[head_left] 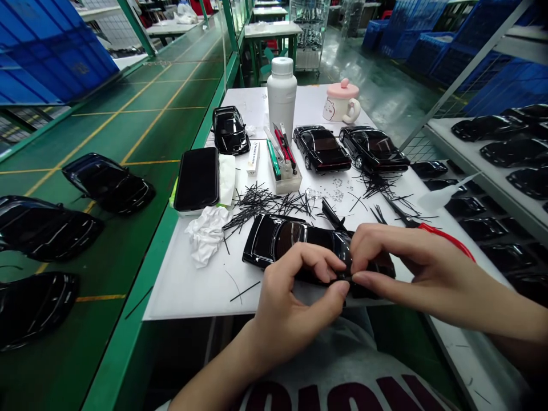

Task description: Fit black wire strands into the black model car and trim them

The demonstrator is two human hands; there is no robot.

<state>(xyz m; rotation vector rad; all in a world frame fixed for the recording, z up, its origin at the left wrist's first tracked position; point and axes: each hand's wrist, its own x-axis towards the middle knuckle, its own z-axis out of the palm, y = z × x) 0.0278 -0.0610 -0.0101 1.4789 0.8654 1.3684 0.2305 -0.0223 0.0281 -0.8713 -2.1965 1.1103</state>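
A glossy black model car body (286,237) lies lengthwise near the front edge of the white work table (192,291). My left hand (295,297) grips its near side, fingers curled over the edge by the roof. My right hand (406,268) closes on the car's right end, thumb and fingers pinched at the same spot as the left fingertips. What they pinch there is too small to make out. Loose thin black strips (265,202) lie scattered just behind the car.
Two finished black cars (321,148) (372,149) and another one (230,130) stand further back, with a white bottle (281,94), a pink-lidded mug (341,104), a tool box (283,165), a phone (197,178), crumpled tissue (208,231), red-handled cutters (432,231). Car shells (109,182) ride the green conveyor on the left; racks hold more on the right.
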